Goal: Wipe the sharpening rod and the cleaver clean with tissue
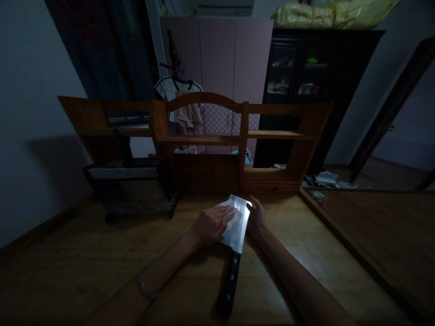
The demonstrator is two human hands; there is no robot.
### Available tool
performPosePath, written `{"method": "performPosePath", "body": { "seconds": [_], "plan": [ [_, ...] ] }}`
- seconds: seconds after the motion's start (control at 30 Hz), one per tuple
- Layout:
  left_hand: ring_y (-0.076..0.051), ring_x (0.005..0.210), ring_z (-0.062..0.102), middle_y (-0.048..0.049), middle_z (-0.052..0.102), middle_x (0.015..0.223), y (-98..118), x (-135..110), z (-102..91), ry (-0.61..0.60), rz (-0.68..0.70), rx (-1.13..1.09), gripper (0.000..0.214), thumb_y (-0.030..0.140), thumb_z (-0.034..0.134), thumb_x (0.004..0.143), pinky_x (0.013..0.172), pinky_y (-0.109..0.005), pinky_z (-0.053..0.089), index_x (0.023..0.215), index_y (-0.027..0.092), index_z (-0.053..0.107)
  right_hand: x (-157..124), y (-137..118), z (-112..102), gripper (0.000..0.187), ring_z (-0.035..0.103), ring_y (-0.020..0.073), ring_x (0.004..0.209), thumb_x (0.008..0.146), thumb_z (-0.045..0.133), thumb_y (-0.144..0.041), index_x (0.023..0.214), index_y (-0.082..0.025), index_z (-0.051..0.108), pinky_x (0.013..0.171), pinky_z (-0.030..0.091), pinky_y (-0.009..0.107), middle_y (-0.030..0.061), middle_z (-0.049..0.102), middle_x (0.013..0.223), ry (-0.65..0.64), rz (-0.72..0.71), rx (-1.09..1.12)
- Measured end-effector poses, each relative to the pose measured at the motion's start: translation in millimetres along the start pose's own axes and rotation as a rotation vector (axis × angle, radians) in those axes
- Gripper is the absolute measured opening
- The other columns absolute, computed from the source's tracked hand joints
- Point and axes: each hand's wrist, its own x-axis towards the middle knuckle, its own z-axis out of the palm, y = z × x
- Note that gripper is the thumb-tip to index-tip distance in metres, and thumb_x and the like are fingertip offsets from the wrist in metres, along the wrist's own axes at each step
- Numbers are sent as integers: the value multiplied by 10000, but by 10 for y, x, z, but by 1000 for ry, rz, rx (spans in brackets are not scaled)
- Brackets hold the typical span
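Left hand (211,225) first: its grip's mostly closed, fingers flattish over a crumpled white tissue (234,219), pinning it to the face of a broad steel cleaver (237,237) with a black riveted handle (231,283). Right hand (257,217) has a narrow pinch on the blade's far right corner. So wiping looks like the step in hand, and imo the next stroke calls for light pressure, that right pinch steady, left fingers clear of the edge. Forearms angle in from the bottom corners, left palm down, handle pointing back at the person. Cleaver's over the middle of the yellowish wooden worktop (186,294); can't tell if it's touching. Beyond sits a brown wooden shelf unit (204,140), dark boxy stand (136,194) off left.
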Motion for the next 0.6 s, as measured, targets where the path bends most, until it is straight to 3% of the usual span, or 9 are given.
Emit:
{"method": "performPosePath", "body": {
  "seconds": [0.27, 0.4, 0.6],
  "plan": [
    [-151, 1274, 432, -60, 516, 1338, 33, 13, -14, -68, 2, -16, 391, 202, 330, 939, 1084, -361, 349, 1283, 187, 514, -36, -4, 76, 312, 671, 254, 689, 789, 543, -456, 757, -154, 612, 674, 524, 371, 82, 693, 701, -112, 34, -17],
    [-159, 1268, 440, -51, 532, 1322, 30, 17, 53, 26, -73, -41, 378, 192, 360, 928, 1087, -384, 349, 1259, 196, 541, -24, -22, 89, 225, 676, 243, 748, 815, 534, -346, 829, -145, 635, 704, 524, 354, 84, 713, 788, -174, 6, -4],
    [-188, 1231, 483, -26, 506, 1342, -38, 21, 165, 253, -314, -260, 356, 260, 439, 911, 1054, -398, 400, 1244, 232, 563, 10, -48, 38, 155, 672, 223, 670, 824, 534, -287, 857, -172, 633, 648, 525, 351, 45, 710, 729, -82, -11, 7]
  ]
}}
